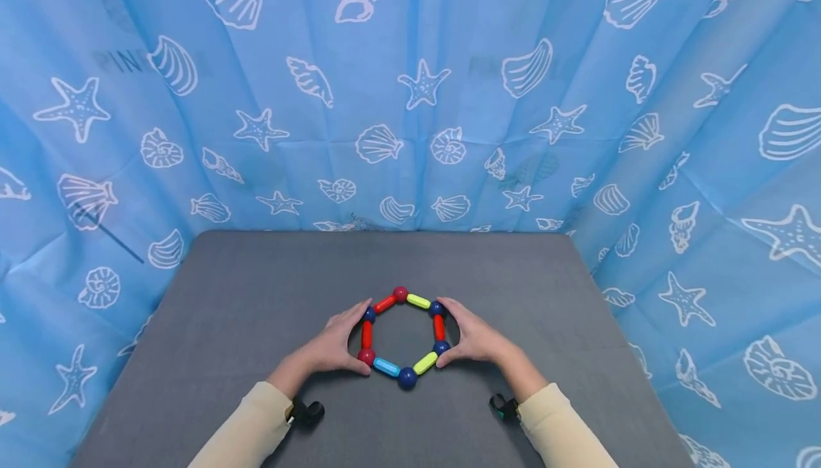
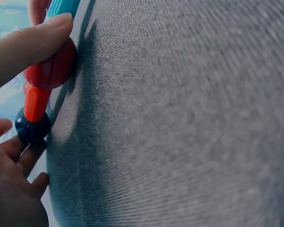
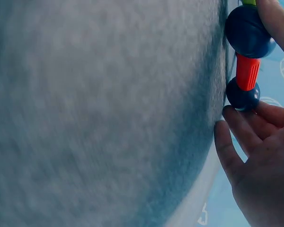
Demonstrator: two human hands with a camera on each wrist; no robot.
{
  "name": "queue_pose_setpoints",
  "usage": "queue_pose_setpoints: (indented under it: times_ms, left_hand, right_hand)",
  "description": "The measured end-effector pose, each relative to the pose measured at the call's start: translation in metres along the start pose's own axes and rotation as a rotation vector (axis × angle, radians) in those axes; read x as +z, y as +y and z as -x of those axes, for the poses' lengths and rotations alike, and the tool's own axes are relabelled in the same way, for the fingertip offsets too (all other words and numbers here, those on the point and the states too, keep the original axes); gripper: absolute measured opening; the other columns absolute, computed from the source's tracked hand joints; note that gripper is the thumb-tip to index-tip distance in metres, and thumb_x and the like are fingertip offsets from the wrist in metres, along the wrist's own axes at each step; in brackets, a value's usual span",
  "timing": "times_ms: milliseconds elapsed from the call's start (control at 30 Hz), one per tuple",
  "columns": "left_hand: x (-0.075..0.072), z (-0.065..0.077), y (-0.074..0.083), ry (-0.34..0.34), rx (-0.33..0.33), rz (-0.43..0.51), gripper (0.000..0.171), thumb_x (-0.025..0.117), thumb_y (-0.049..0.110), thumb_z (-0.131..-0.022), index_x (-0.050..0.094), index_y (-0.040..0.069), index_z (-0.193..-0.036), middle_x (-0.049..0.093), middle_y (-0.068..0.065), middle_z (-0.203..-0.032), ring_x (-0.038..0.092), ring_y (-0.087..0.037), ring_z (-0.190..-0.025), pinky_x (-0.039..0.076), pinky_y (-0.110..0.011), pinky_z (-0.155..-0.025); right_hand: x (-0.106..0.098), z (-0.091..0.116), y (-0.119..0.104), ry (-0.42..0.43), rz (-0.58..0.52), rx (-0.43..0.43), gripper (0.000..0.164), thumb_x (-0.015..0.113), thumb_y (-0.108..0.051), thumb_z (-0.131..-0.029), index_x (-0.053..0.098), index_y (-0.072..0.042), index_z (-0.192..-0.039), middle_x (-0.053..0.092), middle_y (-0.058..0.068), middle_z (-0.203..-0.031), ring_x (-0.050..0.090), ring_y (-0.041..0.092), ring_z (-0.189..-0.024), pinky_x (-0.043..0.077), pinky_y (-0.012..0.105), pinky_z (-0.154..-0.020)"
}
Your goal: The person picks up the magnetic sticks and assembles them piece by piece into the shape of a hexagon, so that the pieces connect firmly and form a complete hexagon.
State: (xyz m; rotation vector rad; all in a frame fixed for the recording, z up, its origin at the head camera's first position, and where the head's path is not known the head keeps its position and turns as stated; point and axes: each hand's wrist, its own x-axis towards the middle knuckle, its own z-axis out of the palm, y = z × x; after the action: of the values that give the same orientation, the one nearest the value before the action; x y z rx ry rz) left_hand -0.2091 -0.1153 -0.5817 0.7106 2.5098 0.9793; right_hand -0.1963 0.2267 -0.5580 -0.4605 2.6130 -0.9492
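Note:
A hexagonal ring of magnetic rods and balls [image 1: 387, 367] lies flat on the grey table. Its rods are red, yellow-green and light blue; its balls are red and dark blue. My left hand [image 1: 333, 343] holds the left side, thumb by the lower red ball [image 2: 54, 68] and fingertips at the upper blue ball [image 2: 31, 127], with a red rod [image 2: 37, 104] between. On the opposite side my right hand [image 1: 477, 336] spans another red rod [image 3: 247, 73], its thumb by the near blue ball [image 3: 248, 30] and fingers touching the far blue ball [image 3: 243, 94].
The grey table [image 1: 276, 261] has rounded far corners. A blue curtain [image 1: 410, 126] with white shells and starfish hangs behind it and along both sides. Dark straps with small devices [image 1: 308, 413] sit on both wrists at the sleeve ends.

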Motion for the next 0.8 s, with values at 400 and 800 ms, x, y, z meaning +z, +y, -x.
queue_pose_setpoints:
  times_ms: [400, 800]
  left_hand:
    - [0.0016, -0.0012, 0.0, 0.012, 0.037, -0.034, 0.121, 0.087, 0.055, -0.069, 0.017, 0.022, -0.163, 0.023, -0.007, -0.167, 0.024, -0.034, -0.151, 0.014, -0.064, -0.118]
    - [0.0011, -0.0025, 0.0015, 0.009, 0.047, -0.041, 0.12, 0.085, 0.058, -0.07, 0.017, 0.024, -0.163, 0.023, -0.007, -0.166, 0.023, -0.034, -0.151, 0.013, -0.064, -0.118]
  right_hand:
    - [0.0019, 0.0007, -0.0009, 0.014, -0.012, -0.011, 0.118, 0.094, -0.045, -0.064, 0.029, -0.016, -0.158, 0.031, 0.011, -0.162, 0.035, 0.034, -0.146, 0.032, 0.059, -0.114]
    - [0.0012, 0.0018, -0.0007, 0.003, -0.015, -0.021, 0.117, 0.094, -0.044, -0.065, 0.029, -0.016, -0.158, 0.031, 0.01, -0.162, 0.035, 0.033, -0.146, 0.032, 0.059, -0.114]
